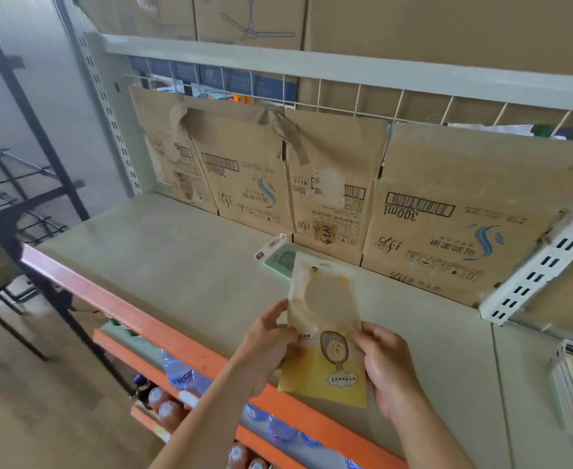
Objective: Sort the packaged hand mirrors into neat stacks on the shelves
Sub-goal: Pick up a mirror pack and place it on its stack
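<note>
Bare forearms, left grip [265, 343], right grip [390, 370], apparently ungloved

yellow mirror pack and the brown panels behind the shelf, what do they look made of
Yellow mirror pack: probably glossy clear plastic film over printed card; it shows glare and a see-through window. Brown panels: flattened corrugated cardboard, matte, with fold creases, tape and printed barcodes.

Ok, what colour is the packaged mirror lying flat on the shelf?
The packaged mirror is mint green; head view.
</note>
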Demonstrator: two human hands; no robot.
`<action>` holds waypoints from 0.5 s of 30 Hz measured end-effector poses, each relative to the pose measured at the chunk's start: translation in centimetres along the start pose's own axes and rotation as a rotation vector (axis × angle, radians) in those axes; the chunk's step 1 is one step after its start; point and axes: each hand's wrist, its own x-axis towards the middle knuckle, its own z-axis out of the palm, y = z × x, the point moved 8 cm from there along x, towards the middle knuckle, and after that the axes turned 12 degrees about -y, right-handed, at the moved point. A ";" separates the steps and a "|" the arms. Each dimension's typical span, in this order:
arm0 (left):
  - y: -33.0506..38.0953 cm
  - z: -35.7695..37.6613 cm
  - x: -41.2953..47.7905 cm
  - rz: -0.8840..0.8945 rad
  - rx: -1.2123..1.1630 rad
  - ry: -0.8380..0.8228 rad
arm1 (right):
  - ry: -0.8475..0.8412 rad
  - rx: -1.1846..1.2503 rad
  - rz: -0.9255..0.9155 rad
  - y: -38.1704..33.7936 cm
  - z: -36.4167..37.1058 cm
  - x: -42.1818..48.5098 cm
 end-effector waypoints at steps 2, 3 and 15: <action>0.5 1.2 0.2 0.016 0.006 -0.006 | 0.044 -0.061 -0.093 -1.2 -1.1 -0.7; 0.8 2.0 0.3 0.035 0.004 -0.013 | 0.066 -0.083 -0.129 -1.7 -1.9 -1.2; 0.0 15.2 3.1 0.125 0.205 -0.007 | 0.319 -0.267 -0.333 -3.5 -15.2 -7.1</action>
